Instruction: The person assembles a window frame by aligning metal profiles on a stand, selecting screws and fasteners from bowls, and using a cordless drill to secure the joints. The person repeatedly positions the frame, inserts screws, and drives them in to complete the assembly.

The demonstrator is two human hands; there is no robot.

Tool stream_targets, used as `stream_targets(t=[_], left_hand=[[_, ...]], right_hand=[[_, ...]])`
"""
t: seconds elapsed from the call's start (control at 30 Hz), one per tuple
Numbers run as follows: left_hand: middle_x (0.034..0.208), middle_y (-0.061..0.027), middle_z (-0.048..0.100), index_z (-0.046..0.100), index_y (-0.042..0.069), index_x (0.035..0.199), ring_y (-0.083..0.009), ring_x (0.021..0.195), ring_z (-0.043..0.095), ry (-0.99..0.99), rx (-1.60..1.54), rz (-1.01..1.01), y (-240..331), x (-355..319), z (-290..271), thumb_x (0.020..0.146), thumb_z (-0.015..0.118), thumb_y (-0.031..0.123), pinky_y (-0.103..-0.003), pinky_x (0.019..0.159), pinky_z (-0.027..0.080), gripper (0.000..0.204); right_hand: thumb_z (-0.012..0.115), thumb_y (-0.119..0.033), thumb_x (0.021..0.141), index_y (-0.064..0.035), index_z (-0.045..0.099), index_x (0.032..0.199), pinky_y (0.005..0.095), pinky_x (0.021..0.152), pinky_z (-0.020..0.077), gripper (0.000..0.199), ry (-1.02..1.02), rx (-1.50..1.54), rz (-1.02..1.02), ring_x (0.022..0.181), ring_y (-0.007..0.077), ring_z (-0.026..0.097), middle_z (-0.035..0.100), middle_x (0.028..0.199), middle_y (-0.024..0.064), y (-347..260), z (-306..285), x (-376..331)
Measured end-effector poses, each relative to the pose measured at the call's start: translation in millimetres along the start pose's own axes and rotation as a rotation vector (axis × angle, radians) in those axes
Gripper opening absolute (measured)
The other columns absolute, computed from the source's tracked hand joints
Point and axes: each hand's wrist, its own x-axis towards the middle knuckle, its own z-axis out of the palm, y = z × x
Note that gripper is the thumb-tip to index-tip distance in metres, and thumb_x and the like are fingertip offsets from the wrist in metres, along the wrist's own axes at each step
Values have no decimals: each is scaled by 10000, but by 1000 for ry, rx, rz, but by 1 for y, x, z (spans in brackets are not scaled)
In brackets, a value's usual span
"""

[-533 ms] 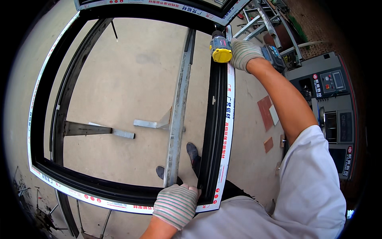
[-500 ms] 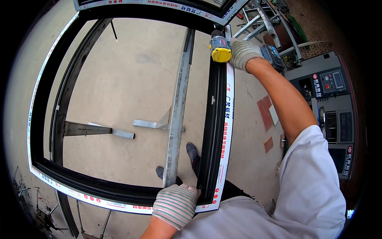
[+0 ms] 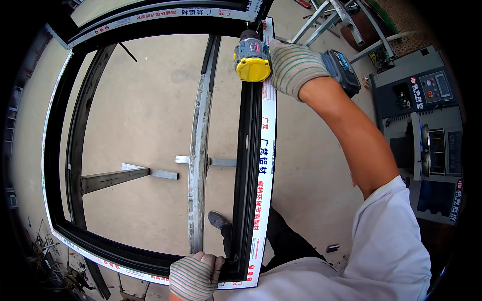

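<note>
Pale floor (image 3: 145,110) lies beneath a black frame (image 3: 243,175); at one o'clock the right hand (image 3: 297,70) grips a drill (image 3: 252,59), at seven the left hand (image 3: 193,276) closes its fingers over the frame.

Holding bare right forearm (image 3: 346,120) stretched forward | clasping with green-striped, knit-gloved right hand (image 3: 298,69) | curling matching-gloved left hand (image 3: 193,276) low, near torso (image 3: 301,278)

Red-and-blue lettering (image 3: 264,156) on white frame film (image 3: 269,134), white characters (image 3: 418,99) on grey machine (image 3: 394,75)
</note>
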Motion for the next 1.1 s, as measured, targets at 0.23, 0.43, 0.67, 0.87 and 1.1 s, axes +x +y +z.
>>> stream_targets(t=[0.23,0.43,0.67,0.87,1.1], left_hand=[[667,-114,602,626,73,782,-349,615,621,26,62,-56,-1,2,8,890,662,150,-437,566,496,138],[718,-123,572,611,83,898,-348,623,553,124,42,2,-5,1,7,897,644,134,-466,561,445,61],[718,-127,569,613,90,882,-355,636,556,159,-13,-122,-1,-1,11,905,621,125,-473,569,443,43],[744,-130,587,618,76,956,-353,653,566,233,5,-88,-5,-3,9,907,633,118,-466,592,455,66],[649,-133,600,682,95,750,-356,652,630,253,-25,-270,-1,3,-2,898,601,189,-446,585,496,194]], right_hand=[[642,-336,932,-7,564,1291,366,924,547,493,-14,203,-46,1019,322,681,686,1107,212,29,26,-27],[647,-379,835,-36,543,1194,410,688,541,508,289,318,-210,780,328,678,660,879,131,39,64,-25],[604,-347,886,-29,528,1209,382,716,545,460,406,427,-351,828,291,675,652,932,126,39,93,-9],[541,-308,969,-17,500,1259,342,799,548,412,354,470,-332,935,246,668,642,1042,134,61,107,-14],[461,-287,1059,-24,453,1323,312,903,545,372,-53,1476,-27,1034,191,646,607,1156,120,70,132,-5]])
